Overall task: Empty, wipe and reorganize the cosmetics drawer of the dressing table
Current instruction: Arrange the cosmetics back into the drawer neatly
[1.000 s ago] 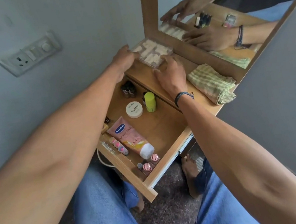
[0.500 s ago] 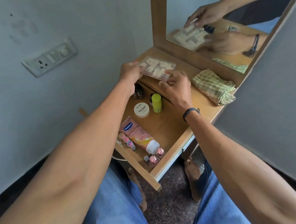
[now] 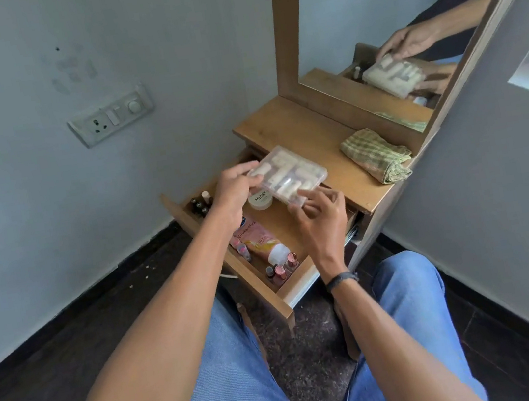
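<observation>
Left hand (image 3: 232, 190) and right hand (image 3: 323, 217) pinch opposite ends of the clear box (image 3: 290, 175) above the open drawer (image 3: 280, 222)

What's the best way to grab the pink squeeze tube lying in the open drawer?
Pinch the pink squeeze tube across its middle, coming straight down from above. It lies flat on the wooden drawer floor, with small bottles crowding its left side and white cap end.
</observation>
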The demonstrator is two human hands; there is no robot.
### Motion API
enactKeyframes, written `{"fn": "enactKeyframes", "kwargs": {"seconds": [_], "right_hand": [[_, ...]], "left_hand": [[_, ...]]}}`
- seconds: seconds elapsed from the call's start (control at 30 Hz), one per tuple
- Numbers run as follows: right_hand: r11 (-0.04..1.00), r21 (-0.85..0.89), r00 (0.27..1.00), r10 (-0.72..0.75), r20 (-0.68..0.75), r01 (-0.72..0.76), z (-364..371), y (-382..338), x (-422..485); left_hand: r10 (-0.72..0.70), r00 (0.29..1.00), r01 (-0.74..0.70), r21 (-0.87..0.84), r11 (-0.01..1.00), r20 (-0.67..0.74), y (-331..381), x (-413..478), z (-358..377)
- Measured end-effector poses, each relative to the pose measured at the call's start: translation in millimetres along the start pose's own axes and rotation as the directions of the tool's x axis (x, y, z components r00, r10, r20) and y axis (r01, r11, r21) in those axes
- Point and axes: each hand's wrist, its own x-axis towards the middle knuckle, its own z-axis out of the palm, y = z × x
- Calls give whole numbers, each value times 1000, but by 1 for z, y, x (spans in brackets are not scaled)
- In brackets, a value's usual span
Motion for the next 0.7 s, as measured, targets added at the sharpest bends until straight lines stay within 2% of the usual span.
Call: {"fn": "enactKeyframes", "kwargs": {"seconds": [0.33,0.53,0.7], "right_hand": [[983,-186,1000,9,22,-4,-11,18,-45],[941,-325,991,118,63,-92,-13,20,-44],[902,-410,974,198,111,-136,-15,23,-32]], "left_hand": [[-110,993,106,81,991,42,-41,-21,-7],[-173,985,160,299,941,18,-55,-13,-1],[-169,985,135,486,864,27,-57,-3,10]]}}
